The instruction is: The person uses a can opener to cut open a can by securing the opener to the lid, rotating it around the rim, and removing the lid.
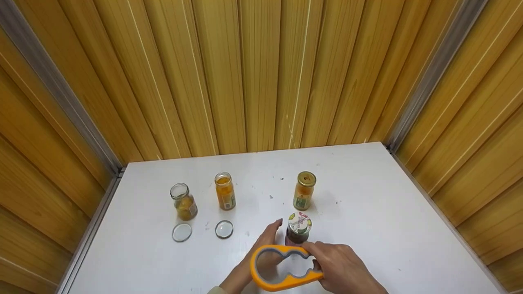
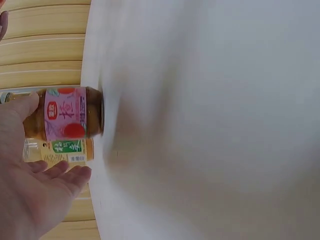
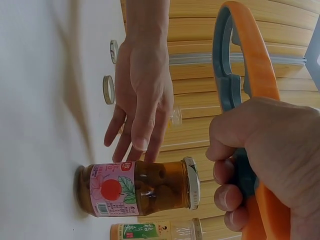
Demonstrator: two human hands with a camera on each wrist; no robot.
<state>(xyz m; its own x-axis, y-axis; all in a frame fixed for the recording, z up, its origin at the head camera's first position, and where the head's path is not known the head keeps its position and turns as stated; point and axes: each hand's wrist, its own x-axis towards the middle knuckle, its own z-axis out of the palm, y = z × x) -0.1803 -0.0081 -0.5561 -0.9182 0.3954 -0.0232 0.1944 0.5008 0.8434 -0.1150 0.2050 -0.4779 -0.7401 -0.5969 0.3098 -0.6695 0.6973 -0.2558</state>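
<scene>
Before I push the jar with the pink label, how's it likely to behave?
The pink-labelled jar probably feels heavy for its size, since dark pieces and liquid seem to fill most of it. Its smooth glass might be slippery and would likely break if dropped. Standing upright and taller than wide, it could tip if pushed near its lid.

Right fingers (image 1: 318, 249) grip an orange opener (image 1: 296, 281) near a patterned-lid jar (image 1: 298, 233).

Wood-patterned walls (image 1: 261, 77), grey rails (image 1: 434, 73), white tabletop (image 1: 372, 204)
</scene>
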